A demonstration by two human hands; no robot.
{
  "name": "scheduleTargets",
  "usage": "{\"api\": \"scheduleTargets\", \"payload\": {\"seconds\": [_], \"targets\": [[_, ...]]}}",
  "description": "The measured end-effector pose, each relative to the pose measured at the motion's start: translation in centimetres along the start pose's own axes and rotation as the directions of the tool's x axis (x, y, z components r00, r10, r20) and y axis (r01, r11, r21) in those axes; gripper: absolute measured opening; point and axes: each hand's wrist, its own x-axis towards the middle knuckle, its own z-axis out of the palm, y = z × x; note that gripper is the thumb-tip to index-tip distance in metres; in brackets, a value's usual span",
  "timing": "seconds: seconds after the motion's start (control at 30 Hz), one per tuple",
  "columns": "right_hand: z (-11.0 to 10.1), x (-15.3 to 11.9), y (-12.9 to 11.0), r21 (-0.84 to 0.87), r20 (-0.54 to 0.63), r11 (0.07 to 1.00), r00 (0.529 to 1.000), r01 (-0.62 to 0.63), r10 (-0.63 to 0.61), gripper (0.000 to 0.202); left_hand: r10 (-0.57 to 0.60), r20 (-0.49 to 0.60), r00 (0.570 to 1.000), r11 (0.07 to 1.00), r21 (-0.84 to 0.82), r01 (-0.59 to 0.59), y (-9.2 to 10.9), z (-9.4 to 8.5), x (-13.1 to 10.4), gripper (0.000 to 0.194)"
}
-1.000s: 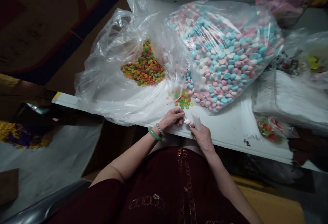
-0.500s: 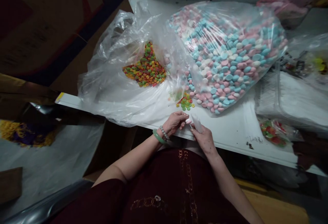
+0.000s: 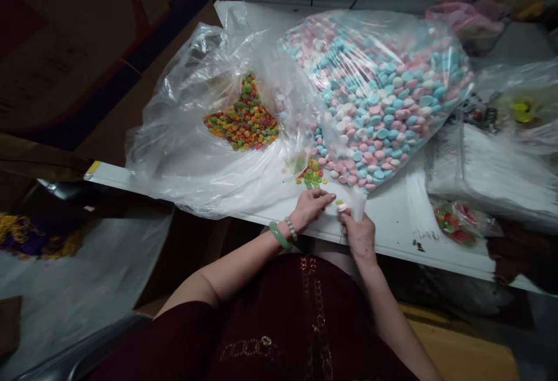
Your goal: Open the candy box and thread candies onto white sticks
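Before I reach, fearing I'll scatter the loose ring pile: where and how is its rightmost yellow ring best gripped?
Probably by opposite sides of its outer rim, from the near side: the yellow ring appears to lie flat, with white tabletop showing before it.

The right hand (image 3: pixel 361 238) grips translucent plastic (image 3: pixel 358 205), a pink-and-white piece (image 3: pixel 342 208) at its fingertips; loose rings (image 3: pixel 313 175) lie beyond the fingers of the left hand (image 3: pixel 309 208).

1 small pale candy (image 3: pixel 342 208) is held beside a translucent sleeve (image 3: pixel 358 205).
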Motion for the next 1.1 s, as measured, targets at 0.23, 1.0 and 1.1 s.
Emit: {"api": "scheduleTargets", "payload": {"seconds": [0.23,1.0,1.1], "targets": [[-1.6,1.2,0.9,0.186,-0.142,0.983,0.989,-0.003,0.03,0.025,0.461,0.176,0.87,0.379,0.847,-0.373,3.6,2.8,6.8,0.023],[-1.9,0.7,1.0,0.333,-0.065,0.94,0.993,-0.076,0.103,0.026,0.375,0.134,0.917,0.363,0.889,-0.278,-1.9,-1.5,0.4,0.015],[-2.1,0.9,0.8,0.367,-0.056,0.925,0.99,-0.102,0.132,0.027,0.383,0.166,0.909,0.407,0.853,-0.327,-1.7,-0.7,0.6,0.021]]}}
